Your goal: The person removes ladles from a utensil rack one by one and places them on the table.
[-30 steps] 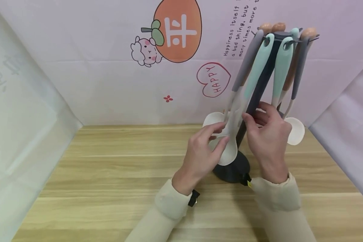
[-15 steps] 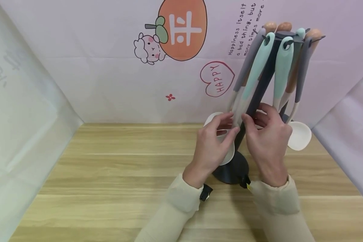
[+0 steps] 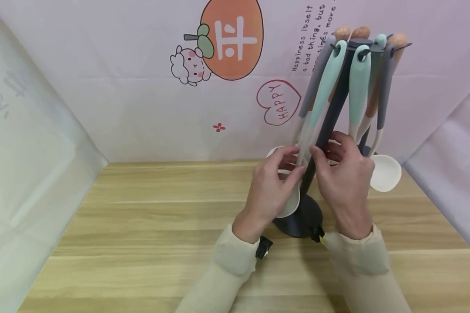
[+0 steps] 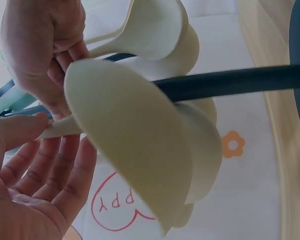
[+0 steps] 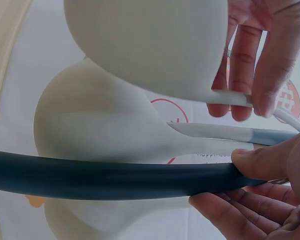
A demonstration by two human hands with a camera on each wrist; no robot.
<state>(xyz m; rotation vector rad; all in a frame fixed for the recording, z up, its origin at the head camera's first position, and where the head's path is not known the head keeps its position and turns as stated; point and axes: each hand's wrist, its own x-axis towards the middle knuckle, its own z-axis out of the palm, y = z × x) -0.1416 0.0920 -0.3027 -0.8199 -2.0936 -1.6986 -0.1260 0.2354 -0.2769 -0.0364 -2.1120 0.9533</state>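
Observation:
In the head view my left hand (image 3: 268,187) pinches the white neck of a mint-handled spoon (image 3: 290,204) between thumb and fingers. The handle's hole still hangs on a hook at the top of a dark utensil stand (image 3: 333,117). The left wrist view shows the wide white spoon head (image 4: 130,125) beyond my fingertips. My right hand (image 3: 344,178) grips the stand's pole partway down; in the right wrist view the thumb lies over the pole (image 5: 110,180) with fingers beneath. The stand leans to the right at its top.
Other utensils with grey, mint and wooden handles hang around the stand, among them a second mint handle (image 3: 359,82) and a white round ladle (image 3: 385,173). The stand's round black base (image 3: 309,217) is on the wooden table (image 3: 141,243). White printed cloth encloses the back and sides.
My left hand has moved right from beside the spoon head and closed on the spoon's neck. The spoon head has shifted slightly left. My right hand stays on the pole.

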